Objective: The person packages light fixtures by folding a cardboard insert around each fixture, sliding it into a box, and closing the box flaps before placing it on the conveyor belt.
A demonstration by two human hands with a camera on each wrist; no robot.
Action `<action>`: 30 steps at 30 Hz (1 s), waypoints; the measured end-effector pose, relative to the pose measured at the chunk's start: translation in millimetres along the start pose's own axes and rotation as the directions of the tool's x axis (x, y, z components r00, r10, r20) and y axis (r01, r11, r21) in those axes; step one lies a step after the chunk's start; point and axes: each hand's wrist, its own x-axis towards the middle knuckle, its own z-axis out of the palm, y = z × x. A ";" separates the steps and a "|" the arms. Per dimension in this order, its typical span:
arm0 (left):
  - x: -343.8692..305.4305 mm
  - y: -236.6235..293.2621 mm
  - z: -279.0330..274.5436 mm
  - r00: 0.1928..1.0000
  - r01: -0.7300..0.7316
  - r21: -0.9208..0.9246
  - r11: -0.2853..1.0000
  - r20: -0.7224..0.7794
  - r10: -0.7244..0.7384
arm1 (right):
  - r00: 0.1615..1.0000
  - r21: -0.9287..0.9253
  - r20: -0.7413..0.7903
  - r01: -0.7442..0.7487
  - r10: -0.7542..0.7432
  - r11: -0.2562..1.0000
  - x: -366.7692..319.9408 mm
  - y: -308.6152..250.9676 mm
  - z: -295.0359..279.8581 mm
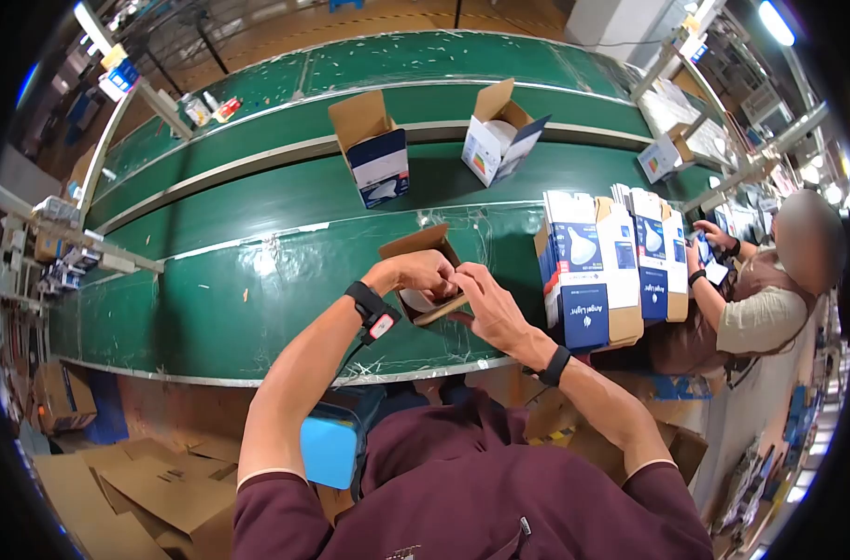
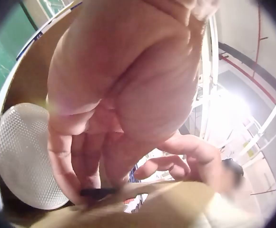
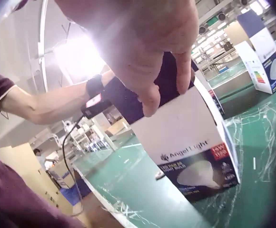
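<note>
An open light bulb box [image 1: 432,241] stands on the green bench in front of me, brown inside, printed "Angel Light" outside. Inside it lies a bulb [image 2: 29,156] with a dimpled round lens. My left hand [image 1: 425,271] reaches into the box's mouth, its fingertips and thumb pinching the near cardboard flap [image 2: 176,197]. From the right, my right hand [image 1: 490,308] holds the same side, with digits pressed on the dark blue outer face [image 3: 169,88] and others over the edge. Both hands meet at the flap in the head view.
Two open bulb boxes, one at the left [image 1: 373,154] and one at the right [image 1: 501,135], stand farther back. Stacked flat cartons [image 1: 583,266] sit at the right, beside a seated person [image 1: 761,299]. Brown cardboard [image 1: 154,495] lies below the bench at left.
</note>
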 end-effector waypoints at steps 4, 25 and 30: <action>6.8 -20.2 6.3 1.000 -0.011 -0.134 0.991 0.010 0.012 | 0.991 -0.067 -0.132 -0.015 0.006 0.998 -16.8 -1.4 18.4; -8.3 -47.4 -32.0 0.979 0.062 0.080 0.995 0.188 -0.076 | 0.879 0.183 -0.405 -0.191 0.251 0.964 -15.6 -8.9 87.1; -32.2 -26.9 -11.6 0.988 0.125 0.215 0.969 0.057 -0.140 | 0.879 0.186 -0.433 -0.130 0.200 0.974 -22.0 -13.3 106.9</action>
